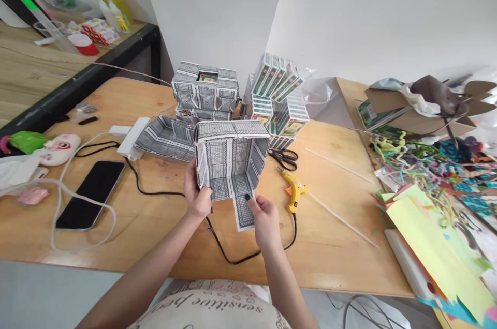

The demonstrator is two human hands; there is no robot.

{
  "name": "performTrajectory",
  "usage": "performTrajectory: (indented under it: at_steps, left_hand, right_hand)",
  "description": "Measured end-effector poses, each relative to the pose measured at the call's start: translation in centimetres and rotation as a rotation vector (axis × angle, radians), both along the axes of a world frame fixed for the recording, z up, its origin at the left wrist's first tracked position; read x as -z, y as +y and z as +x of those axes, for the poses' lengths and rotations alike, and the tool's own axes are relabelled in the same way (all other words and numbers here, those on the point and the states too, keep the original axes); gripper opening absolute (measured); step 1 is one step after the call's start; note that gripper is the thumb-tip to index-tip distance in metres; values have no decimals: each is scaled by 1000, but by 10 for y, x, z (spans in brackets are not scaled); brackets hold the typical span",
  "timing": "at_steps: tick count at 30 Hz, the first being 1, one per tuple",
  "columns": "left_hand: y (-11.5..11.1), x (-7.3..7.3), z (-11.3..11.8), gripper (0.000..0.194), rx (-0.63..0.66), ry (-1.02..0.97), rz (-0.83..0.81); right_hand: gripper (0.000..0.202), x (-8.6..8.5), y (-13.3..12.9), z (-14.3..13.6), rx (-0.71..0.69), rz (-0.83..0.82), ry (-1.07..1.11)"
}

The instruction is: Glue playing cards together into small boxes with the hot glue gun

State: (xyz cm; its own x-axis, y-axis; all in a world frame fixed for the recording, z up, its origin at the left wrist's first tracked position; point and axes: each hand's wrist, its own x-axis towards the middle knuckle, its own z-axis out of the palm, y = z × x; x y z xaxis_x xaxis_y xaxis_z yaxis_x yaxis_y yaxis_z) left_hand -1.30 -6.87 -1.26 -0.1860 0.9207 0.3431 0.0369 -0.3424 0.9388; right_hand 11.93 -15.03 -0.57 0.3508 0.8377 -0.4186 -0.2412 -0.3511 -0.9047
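My left hand [200, 197] grips the lower left corner of an open box made of playing cards [233, 155], its hollow side facing me. A single playing card [244, 210] hangs down from the box's lower edge, pinched between the thumb and fingers of my right hand [264, 215]. Whether this card is fixed to the box, I cannot tell. Behind the box stands a larger block covered in playing cards [205, 91], and to its left lies a shallow tray of cards [165, 137]. A yellow glue gun [295, 189] rests on the table right of my right hand.
Stacked card packs [287, 109] stand at the back. Black scissors [285, 157] and clear glue sticks [341, 218] lie to the right, beyond them coloured paper [435, 246] and pipe cleaners. On the left are a phone [93, 194], a power strip [134, 138] and loose cables.
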Motion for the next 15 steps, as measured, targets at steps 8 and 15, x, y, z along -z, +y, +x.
performTrajectory:
  at_steps: [8,15]
  left_hand:
    - [-2,7,0,63,15,147,-12]
    - [-6,-6,0,73,171,157,-33]
  right_hand:
    - [32,-4,1,3,3,-41,184]
    - [25,-10,3,11,81,-148,356]
